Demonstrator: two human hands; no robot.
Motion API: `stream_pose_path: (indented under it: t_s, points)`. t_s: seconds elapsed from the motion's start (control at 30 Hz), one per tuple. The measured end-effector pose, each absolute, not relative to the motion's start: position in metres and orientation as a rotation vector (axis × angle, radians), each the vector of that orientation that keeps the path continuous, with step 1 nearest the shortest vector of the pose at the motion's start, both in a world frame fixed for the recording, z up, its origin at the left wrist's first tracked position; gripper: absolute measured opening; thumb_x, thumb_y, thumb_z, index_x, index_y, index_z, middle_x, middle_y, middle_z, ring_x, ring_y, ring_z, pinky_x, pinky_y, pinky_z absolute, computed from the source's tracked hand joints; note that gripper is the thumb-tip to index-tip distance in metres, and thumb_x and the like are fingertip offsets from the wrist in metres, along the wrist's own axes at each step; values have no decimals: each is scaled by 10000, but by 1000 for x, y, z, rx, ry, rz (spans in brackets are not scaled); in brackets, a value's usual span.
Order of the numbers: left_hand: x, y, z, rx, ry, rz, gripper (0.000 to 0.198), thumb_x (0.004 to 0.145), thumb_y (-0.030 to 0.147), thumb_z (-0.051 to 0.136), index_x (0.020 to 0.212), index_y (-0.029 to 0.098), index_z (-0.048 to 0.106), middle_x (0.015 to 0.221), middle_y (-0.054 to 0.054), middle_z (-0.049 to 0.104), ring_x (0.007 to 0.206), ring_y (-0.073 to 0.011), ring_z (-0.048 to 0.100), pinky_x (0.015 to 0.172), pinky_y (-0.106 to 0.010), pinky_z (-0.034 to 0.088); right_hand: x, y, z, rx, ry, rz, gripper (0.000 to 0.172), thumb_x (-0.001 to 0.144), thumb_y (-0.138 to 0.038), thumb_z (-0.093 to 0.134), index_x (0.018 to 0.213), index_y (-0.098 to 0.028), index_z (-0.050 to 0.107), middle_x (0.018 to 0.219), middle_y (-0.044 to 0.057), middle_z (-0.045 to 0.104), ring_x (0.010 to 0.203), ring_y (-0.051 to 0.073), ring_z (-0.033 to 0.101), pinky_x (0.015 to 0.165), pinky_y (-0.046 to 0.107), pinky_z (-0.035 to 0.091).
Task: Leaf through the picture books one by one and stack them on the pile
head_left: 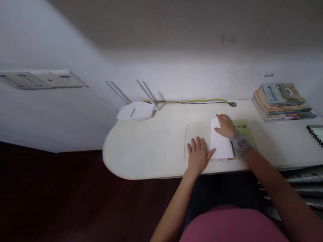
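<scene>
A thin green book [243, 129] with dark Chinese characters lies near the front edge of the white desk. Over its left part is a blank white page [222, 146], and I cannot tell whether it belongs to the book. My right hand [225, 126], with a grey band on the wrist, has curled fingers and thumb at the page's upper end. Flat and spread, my left hand [198, 154] rests on a clear plastic sheet [195, 131] left of the book. Its thumb touches the page's lower left edge.
A white router [136, 111] with raised antennas stands at the back left of the desk [141, 148]. Yellow and black cables [191, 101] run along the wall to a cable hole [233, 104]. Stacked books [282, 101] sit at the back right. A dark-edged object [316, 132] lies far right, partly pixelated.
</scene>
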State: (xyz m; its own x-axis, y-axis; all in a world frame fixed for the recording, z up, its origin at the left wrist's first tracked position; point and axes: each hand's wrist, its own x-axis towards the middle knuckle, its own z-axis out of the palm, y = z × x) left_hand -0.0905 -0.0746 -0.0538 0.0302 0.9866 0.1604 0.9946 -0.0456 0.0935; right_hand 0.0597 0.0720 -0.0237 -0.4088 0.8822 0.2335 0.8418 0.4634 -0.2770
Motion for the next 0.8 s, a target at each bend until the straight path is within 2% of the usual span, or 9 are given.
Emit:
stream_pose_path:
  t_s: [0.23, 0.4, 0.8]
  points:
    - [-91, -75, -58, -2209, -2122, -332, 780, 884, 606, 295, 1380, 8, 362, 1427, -272, 346, 1340, -417, 278, 1041, -604, 263, 50, 61, -17, -1454, -2454, -32, 389, 720, -278, 593, 1068, -104, 593, 1233, 182, 487, 1174, 307, 390, 1012, 432, 281]
    - [-90, -75, -58, -2221, -2121, -364, 768, 882, 613, 288, 1389, 42, 362, 1428, -265, 351, 1347, -404, 274, 1040, -615, 254, 50, 60, -17, -1430, -2511, -23, 364, 727, -300, 592, 1033, -104, 618, 1228, 176, 500, 1169, 298, 393, 1010, 430, 285]
    - [-90, -75, -54, -2246, -2131, -326, 790, 880, 617, 286, 1387, 15, 356, 1440, -260, 332, 1347, -419, 258, 1047, -604, 252, 49, 60, -17, -1413, -2534, -27, 367, 744, -300, 591, 1037, -83, 630, 1231, 180, 508, 1168, 291, 397, 1021, 415, 270]
